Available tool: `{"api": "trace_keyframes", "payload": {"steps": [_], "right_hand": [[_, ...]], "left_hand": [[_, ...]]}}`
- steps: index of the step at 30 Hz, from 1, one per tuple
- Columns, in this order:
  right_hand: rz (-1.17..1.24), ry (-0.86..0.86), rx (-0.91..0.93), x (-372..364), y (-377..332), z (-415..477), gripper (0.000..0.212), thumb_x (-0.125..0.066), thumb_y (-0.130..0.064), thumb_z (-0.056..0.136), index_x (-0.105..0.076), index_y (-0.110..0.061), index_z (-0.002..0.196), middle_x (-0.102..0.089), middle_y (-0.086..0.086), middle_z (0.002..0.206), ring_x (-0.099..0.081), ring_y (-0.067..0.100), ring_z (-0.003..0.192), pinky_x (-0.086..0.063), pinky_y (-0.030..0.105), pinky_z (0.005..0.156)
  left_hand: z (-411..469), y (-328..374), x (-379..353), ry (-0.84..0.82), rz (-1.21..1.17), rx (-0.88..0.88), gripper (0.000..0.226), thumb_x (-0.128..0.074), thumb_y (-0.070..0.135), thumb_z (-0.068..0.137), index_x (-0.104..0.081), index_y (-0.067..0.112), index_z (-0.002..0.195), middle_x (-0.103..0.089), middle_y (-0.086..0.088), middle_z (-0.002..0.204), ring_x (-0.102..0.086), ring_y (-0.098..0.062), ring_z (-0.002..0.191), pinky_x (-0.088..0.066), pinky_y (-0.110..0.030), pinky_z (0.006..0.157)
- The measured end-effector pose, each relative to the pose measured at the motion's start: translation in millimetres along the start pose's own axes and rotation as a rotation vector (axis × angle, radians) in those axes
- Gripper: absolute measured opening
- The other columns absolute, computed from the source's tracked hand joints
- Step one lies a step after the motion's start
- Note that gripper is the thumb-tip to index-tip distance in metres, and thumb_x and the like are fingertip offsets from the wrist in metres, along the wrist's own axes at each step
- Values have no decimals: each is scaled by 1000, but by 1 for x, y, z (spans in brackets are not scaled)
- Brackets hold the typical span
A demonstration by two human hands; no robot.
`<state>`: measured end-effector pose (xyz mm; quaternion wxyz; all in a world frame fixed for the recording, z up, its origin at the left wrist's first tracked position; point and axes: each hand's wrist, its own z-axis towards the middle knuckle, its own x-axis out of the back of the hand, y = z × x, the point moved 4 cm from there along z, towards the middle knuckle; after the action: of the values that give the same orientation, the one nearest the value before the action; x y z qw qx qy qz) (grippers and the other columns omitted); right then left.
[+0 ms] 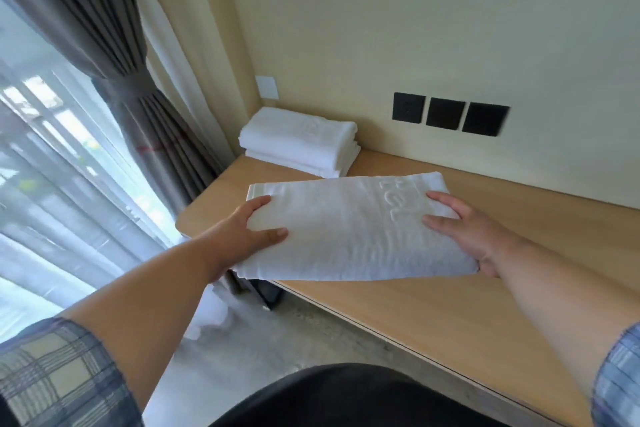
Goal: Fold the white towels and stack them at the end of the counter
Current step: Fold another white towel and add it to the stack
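A folded white towel (pixel 346 229) with embossed lettering is held between both hands just above the wooden counter (pixel 450 305). My left hand (pixel 249 229) grips its left end, thumb on top and fingers curled underneath. My right hand (pixel 467 229) grips its right end, fingers over the top. Beyond it, a stack of folded white towels (pixel 298 140) sits at the counter's far left end, in the corner by the wall.
Three black wall sockets (pixel 450 113) are set in the wall above the counter. A grey curtain (pixel 114 55) hangs at the left beside a window. A white cloth (pixel 211 315) lies on the floor below the counter's end. A dark chair back (pixel 346 395) is near me.
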<state>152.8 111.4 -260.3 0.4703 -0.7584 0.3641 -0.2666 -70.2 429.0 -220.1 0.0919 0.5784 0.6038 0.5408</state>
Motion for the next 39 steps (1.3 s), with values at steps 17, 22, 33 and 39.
{"api": "trace_keyframes", "payload": {"steps": [17, 22, 33, 39], "right_hand": [[-15, 70, 141, -83, -77, 69, 47, -82, -40, 78, -59, -61, 113, -66, -13, 110, -72, 4, 77, -57, 27, 57], [4, 69, 117, -88, -103, 109, 43, -83, -41, 76, -62, -63, 106, -67, -11, 110, -73, 13, 86, -59, 33, 61], [123, 242, 37, -111, -160, 199, 35, -48, -35, 94, -65, -63, 103, -67, -12, 115, -68, 17, 100, -59, 43, 77], [219, 378, -7, -131, -190, 248, 46, -78, -57, 67, -75, -36, 108, -76, -3, 105, -75, 25, 92, -57, 55, 85]], "left_hand": [[103, 20, 109, -82, -178, -100, 79, -85, 40, 70, -40, 59, 132, -46, 22, 118, -53, -10, 105, -48, -28, 74], [141, 39, 130, -83, -182, -85, 81, -84, 39, 74, -38, 57, 138, -45, 15, 123, -53, -11, 105, -50, -32, 80], [269, 95, 184, -189, -184, -138, 89, -87, 38, 64, -41, 54, 138, -46, 14, 128, -54, -20, 115, -50, -40, 95], [361, 122, 216, -323, -147, -178, 93, -87, 35, 61, -42, 51, 140, -55, 14, 130, -62, -22, 112, -56, -41, 87]]}}
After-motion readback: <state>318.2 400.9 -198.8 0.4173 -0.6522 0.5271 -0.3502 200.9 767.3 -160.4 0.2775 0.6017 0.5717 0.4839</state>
